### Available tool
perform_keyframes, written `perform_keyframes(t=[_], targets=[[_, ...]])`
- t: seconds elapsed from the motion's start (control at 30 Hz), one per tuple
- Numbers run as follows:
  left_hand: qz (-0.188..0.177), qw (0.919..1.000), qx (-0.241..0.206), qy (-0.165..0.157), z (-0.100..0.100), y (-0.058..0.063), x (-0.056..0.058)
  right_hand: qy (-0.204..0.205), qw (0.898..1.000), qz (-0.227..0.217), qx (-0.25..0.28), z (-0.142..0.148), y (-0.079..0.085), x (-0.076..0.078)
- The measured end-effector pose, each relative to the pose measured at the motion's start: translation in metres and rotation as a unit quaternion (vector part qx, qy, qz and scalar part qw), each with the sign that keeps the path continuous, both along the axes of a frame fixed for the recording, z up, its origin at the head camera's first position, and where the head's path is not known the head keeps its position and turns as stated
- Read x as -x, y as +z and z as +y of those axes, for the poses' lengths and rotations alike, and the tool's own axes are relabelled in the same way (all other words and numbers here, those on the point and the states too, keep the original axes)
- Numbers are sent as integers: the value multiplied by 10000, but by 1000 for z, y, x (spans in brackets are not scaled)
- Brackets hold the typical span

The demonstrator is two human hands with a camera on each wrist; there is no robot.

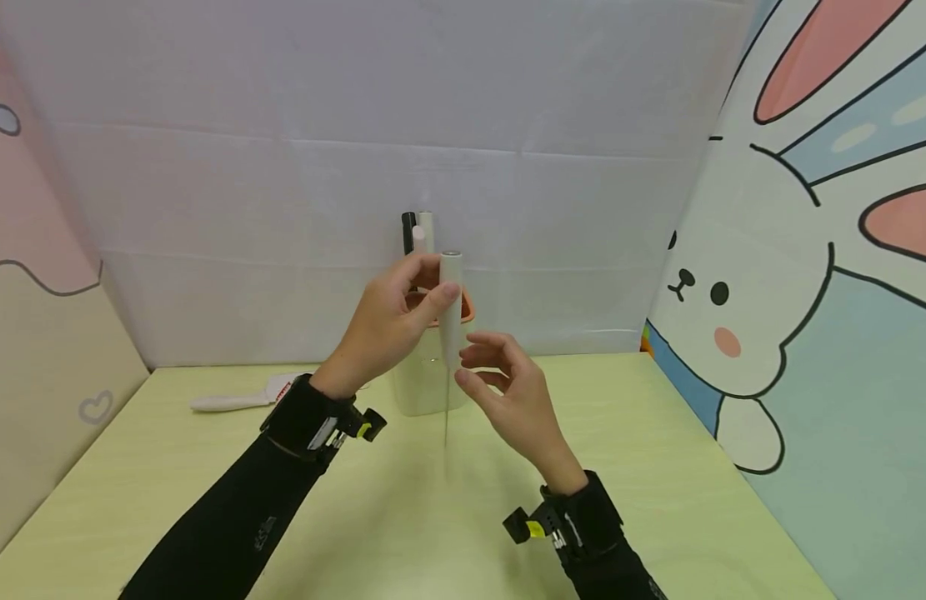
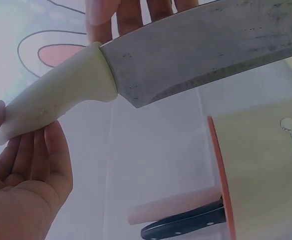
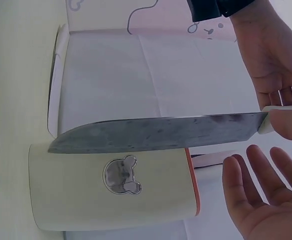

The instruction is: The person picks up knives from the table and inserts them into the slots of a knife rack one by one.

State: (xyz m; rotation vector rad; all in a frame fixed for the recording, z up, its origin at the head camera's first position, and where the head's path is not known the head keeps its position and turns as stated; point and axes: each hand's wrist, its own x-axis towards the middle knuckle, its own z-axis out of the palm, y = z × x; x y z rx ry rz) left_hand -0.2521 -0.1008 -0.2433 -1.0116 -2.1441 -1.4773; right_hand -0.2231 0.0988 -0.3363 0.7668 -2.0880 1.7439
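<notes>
A kitchen knife (image 2: 205, 50) with a wide grey blade and a cream handle hangs tip down in the head view. My left hand (image 1: 383, 321) pinches its handle (image 1: 451, 287) between thumb and fingers near the butt end. My right hand (image 1: 511, 400) is beside the upper blade, fingers loosely bent and thumb apart from them; in the right wrist view that thumb overlaps the handle's base. Behind the knife stands a cream holder (image 3: 81, 195) with an orange rim and a bear-shaped window. A black handle (image 1: 408, 233), a pink one (image 2: 170, 205) and a white one (image 1: 427, 225) stick up from it.
On the table (image 1: 372, 517), left of the holder, lies a utensil with a white handle (image 1: 226, 403) and red marks near my left wrist. A white sheet (image 1: 282, 200) rises behind the table, with cartoon-printed panels (image 1: 733, 317) along both sides.
</notes>
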Motion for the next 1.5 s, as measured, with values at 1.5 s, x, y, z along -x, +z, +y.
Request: perform_keyframes(t=[1.5], targets=[[597, 9917, 151, 1131, -27, 130, 31, -536, 9481, -68, -3133, 28, -10, 12]])
